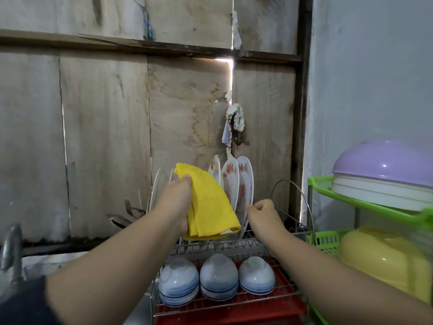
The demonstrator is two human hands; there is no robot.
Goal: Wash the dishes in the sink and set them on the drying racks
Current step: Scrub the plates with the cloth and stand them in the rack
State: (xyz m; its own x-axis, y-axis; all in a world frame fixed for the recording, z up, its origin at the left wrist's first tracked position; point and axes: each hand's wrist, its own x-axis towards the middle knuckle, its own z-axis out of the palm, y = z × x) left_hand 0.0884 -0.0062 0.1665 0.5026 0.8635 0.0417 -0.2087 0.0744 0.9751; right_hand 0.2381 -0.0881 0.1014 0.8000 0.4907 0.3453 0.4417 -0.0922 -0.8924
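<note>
Head view, catalogued from largest item to smallest.

Backing: weathered plywood wall, stained, with a lit gap at centre.

Two-tier steel wire drying rack on a red plastic drip tray, against the wall at the foot of the frame. Upper tier: white glazed plates with red flower print, on edge in the slots at the rack's right end; plain white plates at its left end, partly hidden. Lower tier: three blue-and-white banded ceramic bowls, upturned in a row along the front edge.

Green plastic shelf rack, beside the wire rack's right end; carries an upturned lilac plastic basin above and a yellow plastic container below.

Steel tap, far left edge; the sink itself is barely in view.

Folded yellow cloth, hanging before the middle plates of the upper tier.

Left hand: grip pressed together on the cloth's upper fold.

Right hand: grip curled, thumb and forefinger pinched at the lower rim of a flowered plate; whether it actually holds the rim cannot be told.

Handling note, as a judgement: racking looks largely complete, and the step appears to be wiping or steadying the racked plates. Keep the plate seated in its slot while the cloth passes over its face, work downward, and avoid sideways pressure, since the neighbouring plates stand just beside one another and could knock or tip.
</note>
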